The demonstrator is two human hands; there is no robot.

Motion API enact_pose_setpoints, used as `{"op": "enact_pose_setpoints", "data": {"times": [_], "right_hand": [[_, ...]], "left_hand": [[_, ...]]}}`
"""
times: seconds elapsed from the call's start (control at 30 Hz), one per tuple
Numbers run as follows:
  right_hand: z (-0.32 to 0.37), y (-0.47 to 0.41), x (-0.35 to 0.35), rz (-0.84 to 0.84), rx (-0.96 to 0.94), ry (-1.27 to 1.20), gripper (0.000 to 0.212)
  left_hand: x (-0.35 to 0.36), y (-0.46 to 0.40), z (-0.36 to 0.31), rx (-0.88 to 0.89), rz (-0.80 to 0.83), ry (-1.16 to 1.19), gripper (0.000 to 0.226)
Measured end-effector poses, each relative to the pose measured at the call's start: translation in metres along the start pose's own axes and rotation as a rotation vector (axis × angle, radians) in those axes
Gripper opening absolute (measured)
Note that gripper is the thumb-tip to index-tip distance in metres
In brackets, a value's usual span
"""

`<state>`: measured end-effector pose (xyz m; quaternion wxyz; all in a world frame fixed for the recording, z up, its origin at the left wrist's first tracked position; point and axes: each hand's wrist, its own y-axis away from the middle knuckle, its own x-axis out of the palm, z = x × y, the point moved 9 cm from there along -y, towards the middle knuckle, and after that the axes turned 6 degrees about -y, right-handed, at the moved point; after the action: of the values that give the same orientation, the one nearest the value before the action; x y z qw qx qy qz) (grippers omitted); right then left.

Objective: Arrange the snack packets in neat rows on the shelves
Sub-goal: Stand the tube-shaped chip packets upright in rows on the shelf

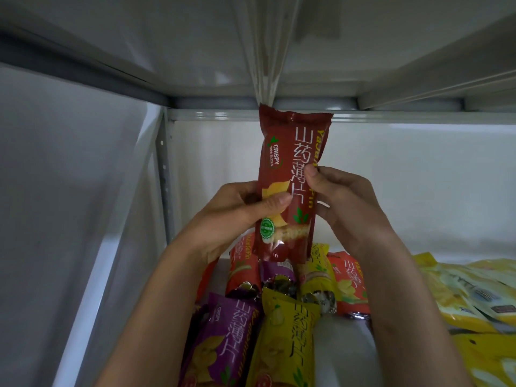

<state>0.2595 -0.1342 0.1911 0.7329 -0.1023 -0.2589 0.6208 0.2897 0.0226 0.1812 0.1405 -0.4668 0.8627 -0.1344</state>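
A dark red snack packet (290, 180) is held upright in front of the white back wall (405, 177) of the shelf, above the packets lying on the shelf board (346, 339). "CRISPY YAM SLICES" is printed on it in white beside a green leaf mark, large white Chinese characters run down its length, and yellow lettering ending in "Pin" follows its right edge; a round green seal and pictured pale slices are seen near its lower end. The wrapper is glossy, crinkled film with a crimped top seam.

The left hand (237, 216) is wrapped round the packet's left edge, the thumb pressed across the front. The packet's right edge is pinched by the right hand (343, 202) between thumb and curled fingers (326, 213).

Below, a purple packet (229, 339) and a yellow packet (284, 339) carrying the same characters lie side by side, with orange-red packets (349, 283) and silvery foil ends behind them. Flatter yellow pouches (469, 294) are piled at the right. The shelf frame (164, 174) is of pale painted metal with a perforated upright.
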Motion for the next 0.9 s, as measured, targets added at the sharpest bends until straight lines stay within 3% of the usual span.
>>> {"op": "enact_pose_setpoints", "data": {"times": [0.2,0.47,0.67,0.9], "right_hand": [[-0.004,0.001,0.003,0.080,0.096,0.070,0.038],[-0.002,0.001,-0.003,-0.008,0.030,0.151,0.025],[-0.002,0.004,0.003,0.095,0.077,0.129,0.043],[-0.001,0.001,-0.006,-0.044,0.027,0.201,0.030]], "left_hand": [[-0.006,-0.001,0.000,0.000,-0.061,-0.106,0.019],[0.003,-0.001,0.011,-0.043,0.088,-0.246,0.047],[0.004,-0.004,0.006,0.025,0.044,-0.281,0.029],[0.012,-0.004,0.017,-0.078,0.104,-0.159,0.046]]}}
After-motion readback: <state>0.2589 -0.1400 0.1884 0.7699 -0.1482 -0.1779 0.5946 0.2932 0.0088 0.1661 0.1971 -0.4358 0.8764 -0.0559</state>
